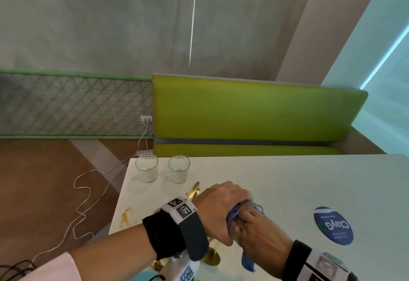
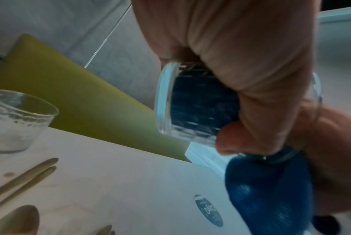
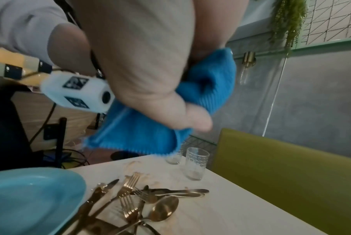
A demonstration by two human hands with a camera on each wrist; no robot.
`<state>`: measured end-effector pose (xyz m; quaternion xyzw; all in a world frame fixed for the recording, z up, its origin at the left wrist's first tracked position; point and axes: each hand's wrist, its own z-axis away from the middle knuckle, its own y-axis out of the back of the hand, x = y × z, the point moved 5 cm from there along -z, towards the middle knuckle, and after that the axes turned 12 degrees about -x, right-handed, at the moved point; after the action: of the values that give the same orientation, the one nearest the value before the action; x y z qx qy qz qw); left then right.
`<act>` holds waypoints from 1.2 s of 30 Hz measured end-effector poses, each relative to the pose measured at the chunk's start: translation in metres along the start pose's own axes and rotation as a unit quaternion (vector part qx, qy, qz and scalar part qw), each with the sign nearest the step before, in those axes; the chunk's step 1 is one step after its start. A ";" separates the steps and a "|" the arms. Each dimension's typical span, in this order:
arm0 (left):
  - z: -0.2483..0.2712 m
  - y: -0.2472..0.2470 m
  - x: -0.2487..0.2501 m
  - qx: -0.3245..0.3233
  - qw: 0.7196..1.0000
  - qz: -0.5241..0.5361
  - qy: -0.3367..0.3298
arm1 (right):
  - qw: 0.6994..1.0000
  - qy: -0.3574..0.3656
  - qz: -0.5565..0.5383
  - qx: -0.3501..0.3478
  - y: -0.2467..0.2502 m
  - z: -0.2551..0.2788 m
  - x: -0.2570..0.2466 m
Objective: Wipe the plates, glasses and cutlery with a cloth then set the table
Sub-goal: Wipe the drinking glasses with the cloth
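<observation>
The left hand point(image 1: 218, 211) curls its fingers round a clear, textured drinking glass point(image 2: 192, 103), held tilted on its side above the pale wooden table point(image 1: 276, 183); the right hand point(image 1: 263, 234) grips a ribbed blue microfibre cloth point(image 3: 206, 89) bunched into the mouth of that glass. The left wrist view shows the dark blue fabric filling the glass behind its thick smooth base, which the head view hides behind the knuckles. The right wrist view alone shows a heap of shiny gold cutlery point(image 3: 138, 200), forks, knives and spoons crossed over one another, lying beside a smooth turquoise plate point(image 3: 29, 197) at the near edge. Two more dimpled clear glasses point(image 1: 162, 168) stand upright and close together at the far left corner of the table, near yellowish smears on its surface. A round blue sticker point(image 1: 334, 225) lies to the right, and a lime-green padded bench point(image 1: 254, 112) runs behind.
</observation>
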<state>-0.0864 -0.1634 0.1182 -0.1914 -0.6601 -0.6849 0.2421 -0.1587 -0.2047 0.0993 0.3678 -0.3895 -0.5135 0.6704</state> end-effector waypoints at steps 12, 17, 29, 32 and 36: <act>0.007 -0.009 -0.009 0.083 0.989 -0.099 -0.066 | 0.815 0.059 -0.576 0.031 -0.002 0.006 0.006; 0.002 -0.014 -0.025 -0.051 0.996 0.075 0.024 | 0.985 0.007 -0.169 0.025 0.001 0.006 0.000; 0.006 -0.018 -0.021 0.177 0.968 -0.151 -0.094 | 0.860 0.171 -0.460 0.139 0.012 -0.020 0.006; 0.005 -0.016 -0.026 0.190 0.967 -0.139 -0.095 | 0.795 0.049 -0.605 0.002 -0.018 -0.050 0.013; 0.000 -0.023 -0.046 0.009 0.999 -0.037 0.006 | 0.874 0.027 -0.485 -0.030 -0.024 -0.047 0.008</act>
<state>-0.0623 -0.1591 0.0724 -0.1607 -0.6710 -0.6888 0.2223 -0.1243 -0.2133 0.0594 0.5038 -0.1281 -0.7753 0.3588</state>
